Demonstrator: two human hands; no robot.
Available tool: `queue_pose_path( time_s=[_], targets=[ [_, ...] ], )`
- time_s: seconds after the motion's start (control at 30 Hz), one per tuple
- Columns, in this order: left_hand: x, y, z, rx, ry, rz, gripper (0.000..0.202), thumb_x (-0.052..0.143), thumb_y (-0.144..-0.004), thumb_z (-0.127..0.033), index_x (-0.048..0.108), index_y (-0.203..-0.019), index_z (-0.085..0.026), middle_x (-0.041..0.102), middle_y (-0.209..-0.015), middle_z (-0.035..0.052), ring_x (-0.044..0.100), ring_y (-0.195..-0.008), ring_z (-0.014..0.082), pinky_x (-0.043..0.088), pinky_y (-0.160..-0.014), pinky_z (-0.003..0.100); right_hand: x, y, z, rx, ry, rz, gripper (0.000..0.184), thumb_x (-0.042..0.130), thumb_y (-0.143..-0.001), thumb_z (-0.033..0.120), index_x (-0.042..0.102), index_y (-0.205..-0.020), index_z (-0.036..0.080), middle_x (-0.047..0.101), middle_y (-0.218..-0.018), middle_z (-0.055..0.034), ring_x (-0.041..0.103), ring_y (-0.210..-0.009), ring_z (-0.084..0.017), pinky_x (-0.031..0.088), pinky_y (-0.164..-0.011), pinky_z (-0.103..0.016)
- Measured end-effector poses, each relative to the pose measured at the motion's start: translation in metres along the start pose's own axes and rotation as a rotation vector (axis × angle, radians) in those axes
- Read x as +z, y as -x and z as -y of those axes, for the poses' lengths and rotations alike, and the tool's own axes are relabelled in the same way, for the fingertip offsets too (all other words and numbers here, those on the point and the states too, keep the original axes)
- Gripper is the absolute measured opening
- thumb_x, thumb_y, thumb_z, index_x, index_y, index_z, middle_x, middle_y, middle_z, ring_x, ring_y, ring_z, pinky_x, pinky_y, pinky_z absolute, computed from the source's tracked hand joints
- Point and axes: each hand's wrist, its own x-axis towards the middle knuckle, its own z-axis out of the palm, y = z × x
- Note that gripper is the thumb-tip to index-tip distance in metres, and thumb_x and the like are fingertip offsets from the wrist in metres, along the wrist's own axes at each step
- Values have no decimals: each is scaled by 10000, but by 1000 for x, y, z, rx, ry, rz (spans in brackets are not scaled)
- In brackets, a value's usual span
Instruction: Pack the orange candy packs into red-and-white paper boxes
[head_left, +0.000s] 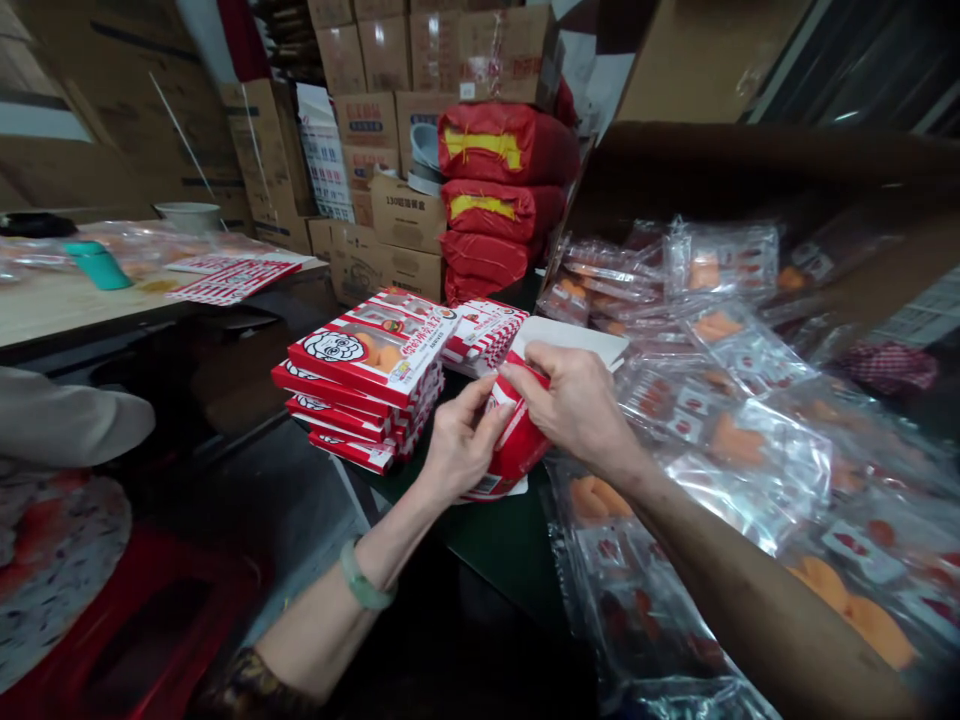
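Note:
My left hand (461, 445) and my right hand (574, 400) both grip a red-and-white printed carton (517, 445) held over the dark table (495, 545), fingers pinched on its upper edge. Just left of it stands a stack of filled red-and-white boxes (367, 385) with a cartoon face and a window showing orange pieces. Behind the hands lie flat unfolded cartons (484, 330) and a white sheet (581, 340). To the right spreads a heap of clear plastic packets (739, 440) holding orange pieces.
An open brown carton (720, 160) rises behind the packets. Red sacks (502, 145) and stacked cardboard boxes (397, 215) fill the back. At left is a wooden table (67, 300) with a teal cup (97, 265), a bowl and flat cartons. A red stool (142, 620) and a person's clothing lie at lower left.

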Motion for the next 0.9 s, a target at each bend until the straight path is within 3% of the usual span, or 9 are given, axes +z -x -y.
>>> queue_pose_path(
  time_s=[0.07,0.13,0.23,0.27,0.33,0.4,0.47,0.73,0.9],
  targets=[
    [6,1,-2,114,-123,-77,364,537,-875,-354,596,-1150,-122,698,-1034,101,664,-900,187,527,-841,293,-4,1,-4,-33,-77,-86,254,538,-846,339,592,-662,172,462,-517,17,381,-490,-103,290,-521,-247],
    [8,-1,-2,141,-150,-145,343,519,-887,-344,593,-1140,-124,695,-1050,103,662,-927,188,527,-858,296,-10,7,-13,-95,-153,-303,196,567,-840,357,641,-836,176,607,-701,-26,538,-642,-144,415,-633,-273],
    [3,-7,-3,42,-27,-194,351,556,-871,-355,606,-1130,-123,698,-1073,98,662,-965,195,534,-878,307,-13,23,-33,-12,-220,-591,452,660,-777,364,558,-1181,191,610,-1124,-114,572,-1022,-232,468,-858,-370],
    [0,-9,-4,6,27,-200,362,577,-858,-363,613,-1128,-124,700,-1075,94,662,-973,199,537,-881,312,-10,29,-40,52,-268,-569,559,688,-749,365,507,-1251,198,580,-1192,-129,554,-1080,-251,478,-873,-394],
    [-5,-12,-7,-55,110,-198,378,620,-829,-373,630,-1118,-129,707,-1061,85,665,-972,203,541,-882,321,5,42,-52,148,-483,-346,689,696,-737,367,405,-1341,210,568,-1228,-134,568,-1090,-254,511,-860,-407],
    [-9,-12,-11,-116,155,-180,379,649,-806,-375,646,-1101,-137,713,-1042,79,672,-940,201,551,-859,321,23,53,-57,195,-747,-85,722,670,-761,372,328,-1377,210,581,-1229,-130,603,-1055,-234,527,-870,-401],
    [-11,-9,-11,-169,156,-171,363,656,-802,-375,659,-1082,-144,718,-1021,74,677,-897,194,559,-820,311,40,61,-57,275,-915,35,741,657,-775,372,277,-1387,197,596,-1220,-135,637,-992,-219,532,-876,-403],
    [-6,0,31,-159,0,-157,334,595,-843,-394,666,-1058,-149,711,-1022,69,661,-891,179,532,-794,271,68,72,-65,436,-844,-64,590,680,-737,300,394,-1241,189,649,-1140,-111,650,-972,-235,535,-856,-423],
    [1,-3,54,-16,-104,-268,415,563,-861,-416,603,-1164,-134,702,-1014,93,664,-891,178,537,-833,307,70,73,-77,452,-850,-120,594,721,-694,300,424,-1198,197,672,-1088,-92,670,-914,-237,551,-834,-435]
  ],
)
